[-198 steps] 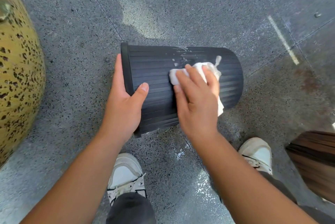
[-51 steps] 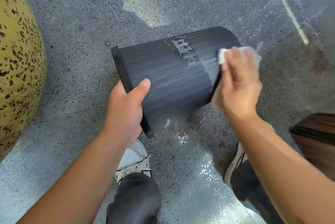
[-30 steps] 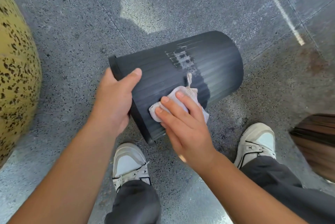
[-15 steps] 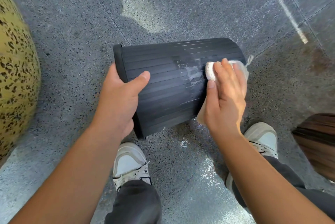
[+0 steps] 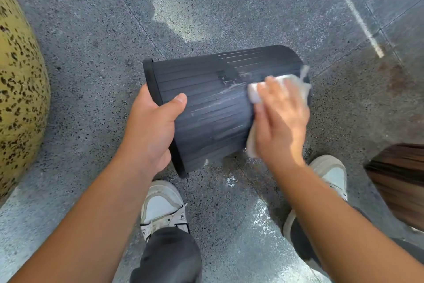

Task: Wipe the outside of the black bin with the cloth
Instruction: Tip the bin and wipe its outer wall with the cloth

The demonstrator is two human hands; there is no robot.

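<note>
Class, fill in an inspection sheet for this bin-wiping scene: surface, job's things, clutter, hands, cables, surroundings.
Surface: speckled grey floor, wet patches near the feet.
Job's things: black bin on its side, whitish smears on its ribbed wall; white cloth pressed near its closed end.
Clutter: nothing seen.
Hands: left hand grips the bin's rim; right hand, blurred, presses the cloth on the bin.
Cables: nothing seen.
Surroundings: yellow speckled object at left, brown striped object at right, white shoes.
</note>
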